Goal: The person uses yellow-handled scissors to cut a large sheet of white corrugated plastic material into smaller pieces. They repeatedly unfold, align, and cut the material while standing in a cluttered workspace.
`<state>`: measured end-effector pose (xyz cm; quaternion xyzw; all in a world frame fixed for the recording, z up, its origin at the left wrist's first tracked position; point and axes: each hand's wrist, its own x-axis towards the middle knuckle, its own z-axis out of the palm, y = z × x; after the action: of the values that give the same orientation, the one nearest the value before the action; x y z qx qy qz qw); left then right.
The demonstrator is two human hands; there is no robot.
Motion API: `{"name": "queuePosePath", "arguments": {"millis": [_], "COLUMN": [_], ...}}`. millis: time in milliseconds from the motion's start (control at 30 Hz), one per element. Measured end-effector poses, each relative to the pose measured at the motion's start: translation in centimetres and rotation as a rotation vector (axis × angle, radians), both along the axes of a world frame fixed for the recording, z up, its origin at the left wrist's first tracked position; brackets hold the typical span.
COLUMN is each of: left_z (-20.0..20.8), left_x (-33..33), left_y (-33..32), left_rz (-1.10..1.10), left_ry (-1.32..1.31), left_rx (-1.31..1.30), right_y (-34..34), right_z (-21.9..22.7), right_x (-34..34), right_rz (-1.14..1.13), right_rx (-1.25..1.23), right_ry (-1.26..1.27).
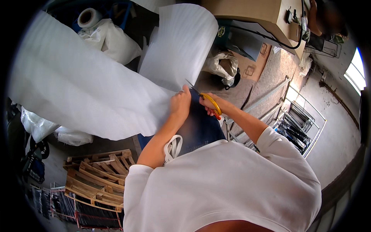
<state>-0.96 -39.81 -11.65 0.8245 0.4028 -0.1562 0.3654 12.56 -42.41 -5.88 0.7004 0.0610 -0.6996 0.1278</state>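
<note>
A wide white sheet of packing foam [81,89] stretches across the left side. It meets an upright white foam roll [181,42] in front of me. My left hand [181,103] is closed at the sheet's right edge, thumb up, pinching the foam. In my right hand [210,103] is a pair of scissors [213,103] with yellow and red handles. Their blades point up and left, with the tips close to the bottom of the roll, just past my left hand. Whether the tips touch the foam I cannot tell.
Wooden pallets [100,178] are stacked at lower left. Beyond the sheet lie a white sack [112,40] and a small film roll [89,17]. An open white bag [225,66] stands right of the foam roll, below a brown table [247,11]. Metal racks [299,120] stand on the right.
</note>
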Motion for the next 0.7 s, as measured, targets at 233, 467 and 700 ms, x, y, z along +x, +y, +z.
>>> {"name": "queuePosePath", "arguments": {"millis": [233,467,700], "left_z": [0.7,0.9,1.3], "left_x": [-1.0,0.4,0.5], "left_y": [-0.6,-1.6,-1.5], "left_rz": [-0.003,0.054,0.11], "left_ry": [-0.215,-0.167,-0.138], "left_rx": [0.07,0.086,-0.06], "right_y": [0.1,0.7,1.4], "right_z": [1.6,2.1,1.6], "right_x": [0.1,1.2,1.6], "right_rz": [0.075,0.264,0.334], "right_rx": [0.013,0.175,0.184], "right_ry": [-0.049,-0.029,0.028]}}
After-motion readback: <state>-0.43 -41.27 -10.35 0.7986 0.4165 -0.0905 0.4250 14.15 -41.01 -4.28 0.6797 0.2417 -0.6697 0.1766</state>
